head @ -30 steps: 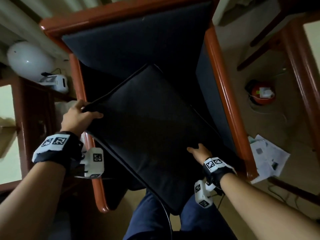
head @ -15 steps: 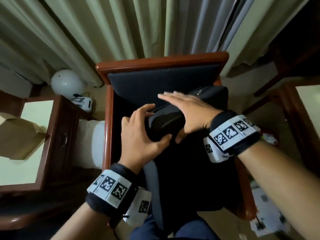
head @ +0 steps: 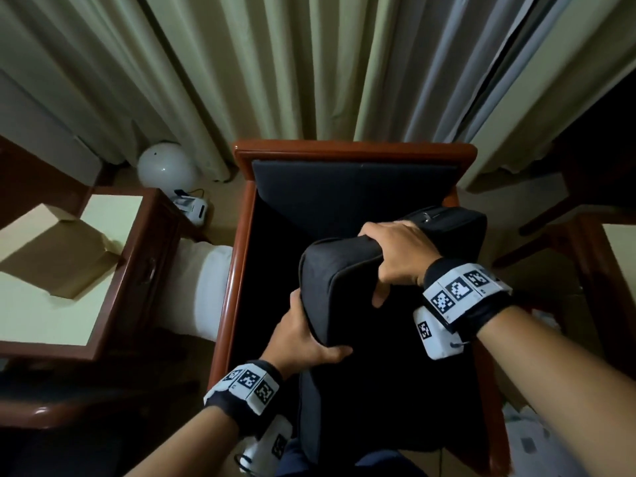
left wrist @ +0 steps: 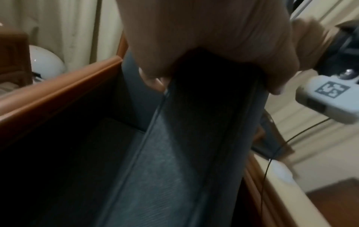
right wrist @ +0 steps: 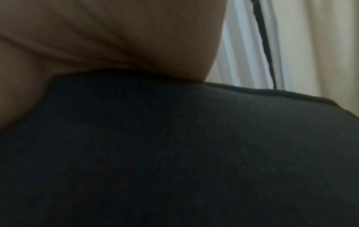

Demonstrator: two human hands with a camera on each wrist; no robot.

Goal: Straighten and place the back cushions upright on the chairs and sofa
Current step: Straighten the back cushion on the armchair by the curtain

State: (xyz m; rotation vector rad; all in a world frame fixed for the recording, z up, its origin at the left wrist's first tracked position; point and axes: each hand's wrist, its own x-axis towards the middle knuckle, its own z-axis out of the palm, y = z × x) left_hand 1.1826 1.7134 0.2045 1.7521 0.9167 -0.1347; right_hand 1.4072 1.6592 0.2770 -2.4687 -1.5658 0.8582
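A dark back cushion stands on edge inside a wooden armchair, lifted and tilted with its top edge towards me. My left hand grips its lower left corner, thumb in front. My right hand curls over the top edge, thumb underneath. In the left wrist view the cushion hangs below my left hand above the dark seat. The right wrist view shows only the cushion and my palm. The chair's padded back is bare.
A wooden side table with an open cardboard box stands left of the chair. A white globe lamp and a small device lie on the floor by the curtains. Another wooden table stands at the right.
The cushion, lying flat across the seat a second ago, has been raised on edge. My right hand went from flat on its top to gripping it; my left slid down to the lower corner.
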